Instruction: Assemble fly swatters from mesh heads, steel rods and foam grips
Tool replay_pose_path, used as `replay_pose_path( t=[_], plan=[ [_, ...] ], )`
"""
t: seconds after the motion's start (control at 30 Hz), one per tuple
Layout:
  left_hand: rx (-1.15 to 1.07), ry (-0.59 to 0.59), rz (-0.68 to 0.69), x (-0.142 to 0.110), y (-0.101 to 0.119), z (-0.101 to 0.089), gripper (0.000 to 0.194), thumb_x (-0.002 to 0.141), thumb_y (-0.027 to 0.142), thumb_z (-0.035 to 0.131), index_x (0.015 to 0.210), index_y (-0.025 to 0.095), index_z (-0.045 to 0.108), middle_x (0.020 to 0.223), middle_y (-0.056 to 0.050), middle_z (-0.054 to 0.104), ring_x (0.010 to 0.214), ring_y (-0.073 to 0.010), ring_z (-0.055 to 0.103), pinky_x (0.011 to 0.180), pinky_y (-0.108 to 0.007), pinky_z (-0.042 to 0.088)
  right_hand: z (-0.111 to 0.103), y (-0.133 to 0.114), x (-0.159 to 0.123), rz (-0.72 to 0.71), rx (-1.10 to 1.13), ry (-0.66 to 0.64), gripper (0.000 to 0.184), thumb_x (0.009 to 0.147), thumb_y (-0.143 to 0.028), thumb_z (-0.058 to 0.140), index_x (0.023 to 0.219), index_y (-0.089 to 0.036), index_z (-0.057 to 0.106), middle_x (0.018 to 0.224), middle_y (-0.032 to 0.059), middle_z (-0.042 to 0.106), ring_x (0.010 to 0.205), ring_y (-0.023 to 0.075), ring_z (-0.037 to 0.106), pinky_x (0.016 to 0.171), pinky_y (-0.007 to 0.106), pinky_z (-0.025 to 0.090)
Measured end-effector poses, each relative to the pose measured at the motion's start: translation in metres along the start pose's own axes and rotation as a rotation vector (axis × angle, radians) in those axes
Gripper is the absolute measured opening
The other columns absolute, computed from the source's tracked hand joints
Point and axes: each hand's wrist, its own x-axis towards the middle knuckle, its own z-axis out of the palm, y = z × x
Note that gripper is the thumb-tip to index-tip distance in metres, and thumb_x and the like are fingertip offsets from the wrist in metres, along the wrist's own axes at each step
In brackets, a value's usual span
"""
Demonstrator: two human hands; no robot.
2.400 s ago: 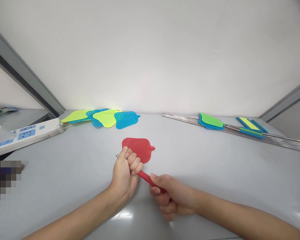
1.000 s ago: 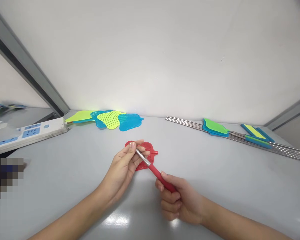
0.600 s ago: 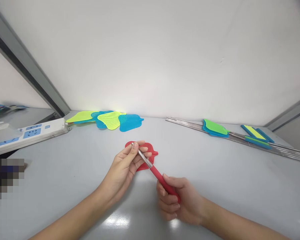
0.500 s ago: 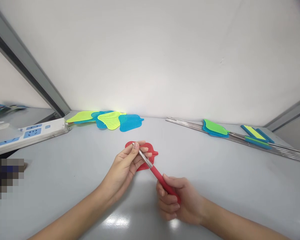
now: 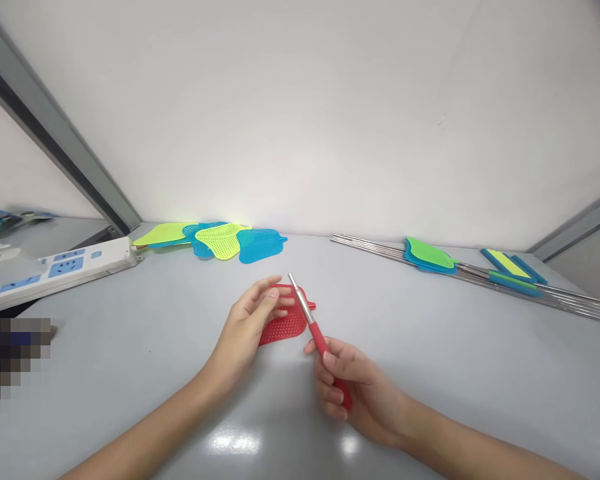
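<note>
Swatter (image 5: 285,327) mid-table, pile (image 5: 220,241) back L, steel rods (image 5: 375,243) back R (more (image 5: 423,255) atop), power strip (image 5: 65,268) L.

Pixelated blob (image 5: 10,357) — left edge, unreadable

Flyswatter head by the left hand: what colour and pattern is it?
The flyswatter head is red with a grid of small holes, seen best in the head view.

the red fly swatter head (image 5: 285,327) is matt, perforated plastic. its shaft (image 5: 303,300) is bare, shiny metal, running into a smooth red grip (image 5: 320,341), and the table (image 5: 430,373) looks smooth and glossy.
</note>
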Motion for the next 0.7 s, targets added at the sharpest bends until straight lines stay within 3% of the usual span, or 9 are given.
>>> replay_pose_path(
  t=[0.07,0.1,0.17,0.23,0.37,0.47,0.57,0.7],
  plan=[
    [0.278,0.095,0.228,0.001,-0.004,-0.002,0.035,0.074,0.027,0.054,0.109,0.022,0.051,0.110,-0.007,0.053,0.102,-0.0218,0.048,0.089,-0.035,0.034,0.000,0.000,0.000,-0.072,0.002,0.083,0.023,0.074,-0.028,0.054,0.095,-0.020,0.050,0.064,-0.0039,0.035,0.045,0.0036,0.024,0.039,0.018,0.016],
    [0.430,0.088,0.352,0.001,-0.005,-0.003,0.036,0.075,0.024,0.053,0.111,0.024,0.049,0.115,-0.006,0.049,0.107,-0.0216,0.044,0.092,-0.035,0.031,0.000,-0.001,0.000,-0.088,0.006,0.111,0.024,0.075,-0.028,0.053,0.097,-0.020,0.050,0.065,-0.0042,0.035,0.044,0.0032,0.022,0.039,0.018,0.015],
    [0.700,-0.024,0.550,0.000,-0.009,-0.004,0.037,0.078,0.020,0.046,0.114,0.026,0.047,0.123,-0.004,0.041,0.114,-0.0208,0.036,0.095,-0.035,0.027,0.000,-0.002,0.000,-0.078,0.002,0.129,0.026,0.075,-0.027,0.053,0.099,-0.021,0.049,0.066,-0.0044,0.035,0.044,0.0027,0.020,0.038,0.017,0.013],
    [0.879,-0.164,0.651,0.000,-0.011,-0.005,0.037,0.080,0.016,0.040,0.116,0.026,0.046,0.126,-0.004,0.037,0.118,-0.0201,0.031,0.096,-0.034,0.025,0.001,-0.003,0.000,-0.030,-0.031,0.102,0.026,0.074,-0.027,0.054,0.099,-0.021,0.049,0.066,-0.0045,0.035,0.043,0.0024,0.020,0.038,0.017,0.012],
    [1.093,-0.397,0.697,0.006,-0.015,-0.011,0.041,0.080,0.008,0.034,0.115,0.025,0.047,0.116,-0.004,0.049,0.114,-0.0213,0.035,0.098,-0.041,0.017,0.000,-0.006,0.001,0.093,-0.130,0.027,0.025,0.076,-0.028,0.052,0.100,-0.021,0.049,0.064,-0.0047,0.037,0.042,0.0018,0.020,0.037,0.017,0.011],
    [1.155,-0.545,0.654,0.012,-0.016,-0.016,0.041,0.078,0.007,0.034,0.110,0.025,0.050,0.103,-0.004,0.055,0.097,-0.0207,0.045,0.092,-0.042,0.024,-0.003,-0.012,0.002,0.174,-0.202,-0.015,0.024,0.078,-0.032,0.048,0.099,-0.021,0.049,0.062,-0.0050,0.037,0.040,0.0015,0.019,0.035,0.016,0.010],
    [1.163,-0.613,0.612,0.012,-0.016,-0.019,0.038,0.078,0.009,0.035,0.108,0.025,0.052,0.096,-0.005,0.056,0.088,-0.0207,0.045,0.079,-0.037,0.034,-0.010,-0.025,0.003,0.242,-0.323,-0.089,0.025,0.078,-0.035,0.048,0.098,-0.020,0.050,0.058,-0.0063,0.035,0.038,0.0013,0.018,0.034,0.016,0.010],
    [1.092,-0.601,0.560,0.006,-0.017,-0.017,0.033,0.081,0.013,0.035,0.106,0.026,0.053,0.093,-0.005,0.055,0.086,-0.0208,0.044,0.075,-0.034,0.034,-0.020,-0.045,0.002,0.290,-0.490,-0.138,0.029,0.076,-0.037,0.051,0.096,-0.016,0.052,0.055,-0.0074,0.029,0.039,0.0014,0.017,0.034,0.016,0.010]
  ],
)
